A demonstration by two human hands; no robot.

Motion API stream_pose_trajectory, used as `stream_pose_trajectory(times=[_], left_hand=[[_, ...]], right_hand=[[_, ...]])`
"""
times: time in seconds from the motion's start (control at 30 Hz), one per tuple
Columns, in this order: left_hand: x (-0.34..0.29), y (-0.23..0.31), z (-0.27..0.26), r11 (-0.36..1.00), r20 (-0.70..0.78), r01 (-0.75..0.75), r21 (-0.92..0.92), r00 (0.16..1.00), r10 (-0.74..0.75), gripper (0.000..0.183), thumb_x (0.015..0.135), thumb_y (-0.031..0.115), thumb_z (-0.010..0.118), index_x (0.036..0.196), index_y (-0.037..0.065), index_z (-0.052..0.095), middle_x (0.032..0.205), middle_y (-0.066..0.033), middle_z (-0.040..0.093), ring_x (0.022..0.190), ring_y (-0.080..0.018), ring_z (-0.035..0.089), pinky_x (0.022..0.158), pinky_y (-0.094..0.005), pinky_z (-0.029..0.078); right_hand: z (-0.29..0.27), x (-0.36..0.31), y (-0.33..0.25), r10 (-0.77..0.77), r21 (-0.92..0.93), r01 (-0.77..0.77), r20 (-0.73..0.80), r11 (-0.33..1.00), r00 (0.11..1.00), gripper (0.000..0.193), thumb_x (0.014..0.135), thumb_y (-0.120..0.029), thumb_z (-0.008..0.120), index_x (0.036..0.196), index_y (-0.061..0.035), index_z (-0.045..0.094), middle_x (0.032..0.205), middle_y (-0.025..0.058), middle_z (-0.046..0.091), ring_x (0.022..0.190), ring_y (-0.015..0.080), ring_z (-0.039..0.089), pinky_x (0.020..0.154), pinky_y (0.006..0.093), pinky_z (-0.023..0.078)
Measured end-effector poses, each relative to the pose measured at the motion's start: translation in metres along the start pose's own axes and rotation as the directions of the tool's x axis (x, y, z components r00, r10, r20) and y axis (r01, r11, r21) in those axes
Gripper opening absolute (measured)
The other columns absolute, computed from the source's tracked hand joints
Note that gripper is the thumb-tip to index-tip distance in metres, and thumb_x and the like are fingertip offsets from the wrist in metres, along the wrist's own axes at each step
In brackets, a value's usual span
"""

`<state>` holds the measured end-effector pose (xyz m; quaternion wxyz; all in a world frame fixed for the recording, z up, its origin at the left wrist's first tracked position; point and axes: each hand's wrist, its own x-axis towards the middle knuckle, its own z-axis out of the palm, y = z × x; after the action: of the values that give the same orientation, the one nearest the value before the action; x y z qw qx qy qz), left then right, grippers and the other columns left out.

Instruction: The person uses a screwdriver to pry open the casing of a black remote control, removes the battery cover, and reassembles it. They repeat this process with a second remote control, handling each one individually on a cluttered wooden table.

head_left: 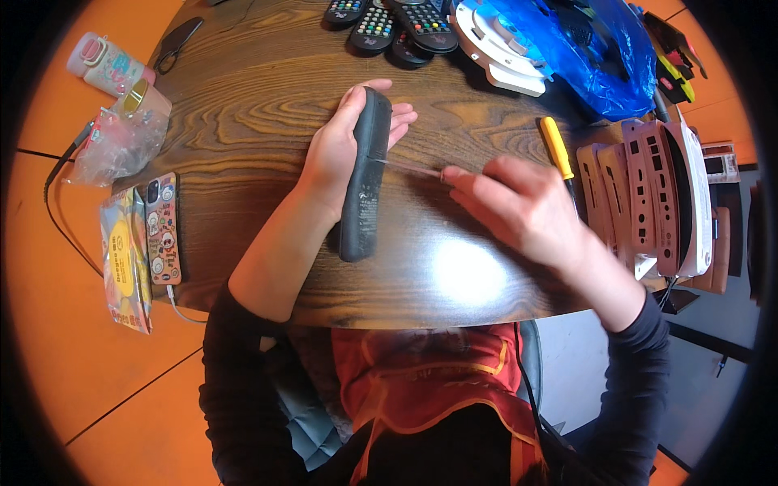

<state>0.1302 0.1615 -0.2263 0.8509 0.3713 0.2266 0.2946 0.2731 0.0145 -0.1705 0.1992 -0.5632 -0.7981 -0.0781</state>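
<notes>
Remote (365,190) is in my L grip (331,158), held up over the table (243,105), a bit L of centre. It's long, slim + black w/ rounded ends, pointing pretty much away from me, far end leaning slightly R. Can't say for sure which face is toward me, side or back. Finish looks dull, dark + fairly plain at the far end. Abt midway there's a faint line across it, and below that a patch of whitish marks, too small/blurry to tell if it's print or scuffs. Near end is rounded + plain black.

L grip is closed round it: thumb up along the L edge nr the far end, fingers going behind and poking out past the R edge, so it sits btwn palm/thumb and fingers. R grip (519,206) is pinching a thin pale tool (409,168), thumb + index at its R end. That hand's kinda blurry, so can't make out much more. Tool points L and its tip meets the remote around the midpoint; can't tell if it's in the gap or just touching.

Other stuff: pile of black remotes w/ coloured btns (373,32) at the far edge, screwdriver w/ a yellow handle (556,146) just R of my R hand, then a row of pale plastic casings (640,194) beyond that.
</notes>
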Motion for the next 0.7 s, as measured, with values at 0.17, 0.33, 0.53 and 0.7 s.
stream_pose_trajectory(times=[0.17,0.33,0.53,0.7], left_hand=[[0.000,-0.005,0.005,0.997,-0.086,-0.076,0.022,0.993,0.078,0.046,0.098,0.034,0.023,0.131,0.003,0.031,0.122,-0.0278,0.042,0.114,-0.0330,0.046,0.102,-0.0369,0.034],[-0.003,-0.007,0.010,0.993,-0.150,-0.116,0.009,0.982,0.116,0.047,0.097,0.037,0.023,0.132,0.006,0.030,0.123,-0.0253,0.042,0.112,-0.0326,0.048,0.099,-0.0371,0.037],[-0.002,0.000,0.005,0.998,-0.069,-0.031,0.062,0.997,0.035,0.047,0.097,0.037,0.022,0.133,0.008,0.029,0.120,-0.0215,0.045,0.107,-0.0289,0.050,0.094,-0.0358,0.040],[-0.003,-0.004,0.004,0.994,-0.130,-0.092,0.052,0.987,0.098,0.046,0.097,0.038,0.022,0.132,0.009,0.031,0.118,-0.0202,0.046,0.104,-0.0275,0.051,0.092,-0.0344,0.041]], right_hand=[[0.015,-0.018,-0.031,0.336,0.127,-0.328,-0.043,0.936,0.941,0.024,0.072,-0.005,0.069,0.096,-0.0052,0.064,0.065,0.0072,0.054,0.052,0.0190,0.056,0.047,0.0293,0.046],[0.033,-0.021,-0.045,0.584,0.390,-0.509,-0.095,0.767,0.806,0.020,0.074,-0.006,0.069,0.094,-0.0030,0.064,0.069,0.0102,0.060,0.055,0.0206,0.059,0.053,0.0273,0.048],[0.011,-0.013,-0.018,0.189,0.019,-0.188,-0.073,0.982,0.979,0.025,0.071,-0.009,0.069,0.095,-0.0117,0.066,0.067,0.0027,0.050,0.052,0.0154,0.054,0.044,0.0271,0.046],[0.011,-0.005,-0.014,0.039,-0.233,-0.061,-0.097,0.971,0.995,0.023,0.073,-0.012,0.058,0.096,-0.0143,0.059,0.068,0.0010,0.043,0.054,0.0108,0.050,0.038,0.0222,0.042]])
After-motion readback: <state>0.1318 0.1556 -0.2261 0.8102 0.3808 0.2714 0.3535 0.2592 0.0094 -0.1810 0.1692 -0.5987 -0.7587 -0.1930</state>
